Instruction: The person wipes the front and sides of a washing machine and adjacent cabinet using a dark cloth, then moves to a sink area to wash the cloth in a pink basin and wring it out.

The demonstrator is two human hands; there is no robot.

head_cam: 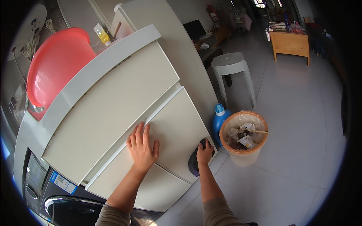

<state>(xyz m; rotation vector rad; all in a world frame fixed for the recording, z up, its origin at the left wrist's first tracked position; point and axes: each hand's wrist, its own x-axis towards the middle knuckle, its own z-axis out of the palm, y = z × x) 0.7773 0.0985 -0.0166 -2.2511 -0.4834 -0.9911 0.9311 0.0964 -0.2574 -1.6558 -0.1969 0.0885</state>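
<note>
My left hand (143, 147) lies spread against the cream cabinet doors, its fingertips at the recessed grip along their upper edge. My right hand (205, 152) grips a dark cloth (193, 162), which is pressed on the lower outer part of the right cabinet door (175, 127). Above both doors is a wide cream panel (113, 110) under the pale countertop edge (84, 73). Dark marks show along the seam between panel and countertop. Part of the left cabinet door (118, 172) is hidden behind my left forearm.
A lined trash bin (244, 158) with waste and a blue detergent bottle (219, 120) stand right of the cabinet. Behind them is a white plastic stool (230, 60). A red basin (62, 62) rests on the countertop. At the lower left is a dark front-loading washing machine (73, 209).
</note>
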